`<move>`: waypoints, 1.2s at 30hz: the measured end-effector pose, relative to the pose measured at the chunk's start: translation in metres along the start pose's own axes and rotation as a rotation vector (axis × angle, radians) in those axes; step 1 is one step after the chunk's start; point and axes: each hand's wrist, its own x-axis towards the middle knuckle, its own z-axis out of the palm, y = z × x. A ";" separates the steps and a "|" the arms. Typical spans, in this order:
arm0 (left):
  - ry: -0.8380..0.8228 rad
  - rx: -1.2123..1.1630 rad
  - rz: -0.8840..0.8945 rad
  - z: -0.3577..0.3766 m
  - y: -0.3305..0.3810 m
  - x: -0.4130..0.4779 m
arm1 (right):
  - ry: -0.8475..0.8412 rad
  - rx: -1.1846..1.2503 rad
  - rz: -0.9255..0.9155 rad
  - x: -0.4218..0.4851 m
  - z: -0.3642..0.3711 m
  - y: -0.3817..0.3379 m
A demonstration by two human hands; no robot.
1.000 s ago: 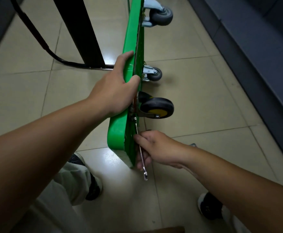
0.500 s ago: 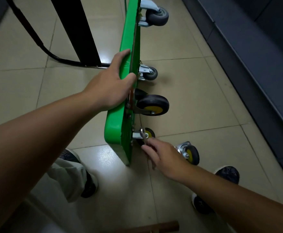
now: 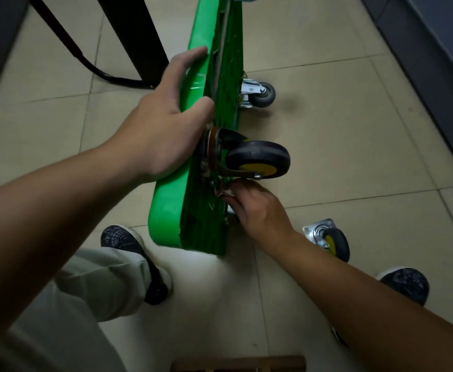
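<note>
Since half a second ago the right hand (image 3: pixel 257 210) has climbed from near the cart's lower corner to just under the mounting plate of the big wheel (image 3: pixel 257 159). Its fingers are curled tight around a small pale metal piece that looks like the head of the wrench (image 3: pixel 222 193), though most of the tool is hidden by the hand. That probably means a bolt on this wheel's plate is about to be turned, loosening or tightening I cannot tell. The left hand (image 3: pixel 163 130) has kept its grip on the cart (image 3: pixel 171 200), thumb hooked over the upper edge and forefinger stretched along it, steadying the deck. The green cart stands on its long edge on the floor (image 3: pixel 354 146), between the person's shoes. Its long axis runs straight away from the person, the ribbed underside faces right, and the wheels stick out sideways to the right. A small grey wheel (image 3: pixel 260 93) sits farther along the deck, and a loose wheel (image 3: pixel 330 241) with its plate lies on the tiles just right of the right forearm.
</note>
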 end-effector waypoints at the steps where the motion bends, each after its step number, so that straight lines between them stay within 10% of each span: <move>1: 0.000 -0.001 0.003 0.000 0.000 0.000 | 0.000 0.000 -0.014 0.001 0.001 0.001; 19: 0.020 0.005 -0.011 0.002 0.004 -0.002 | -0.500 0.444 0.459 0.009 -0.038 -0.056; 27: 0.013 -0.005 -0.021 0.001 0.006 -0.005 | -0.855 1.166 1.090 0.049 -0.093 -0.097; 32: -0.023 0.007 0.002 -0.002 0.005 -0.004 | -0.773 0.925 1.011 0.016 -0.086 -0.094; 36: -0.018 0.020 0.004 -0.002 0.003 -0.002 | -0.609 0.229 0.521 -0.020 -0.074 -0.059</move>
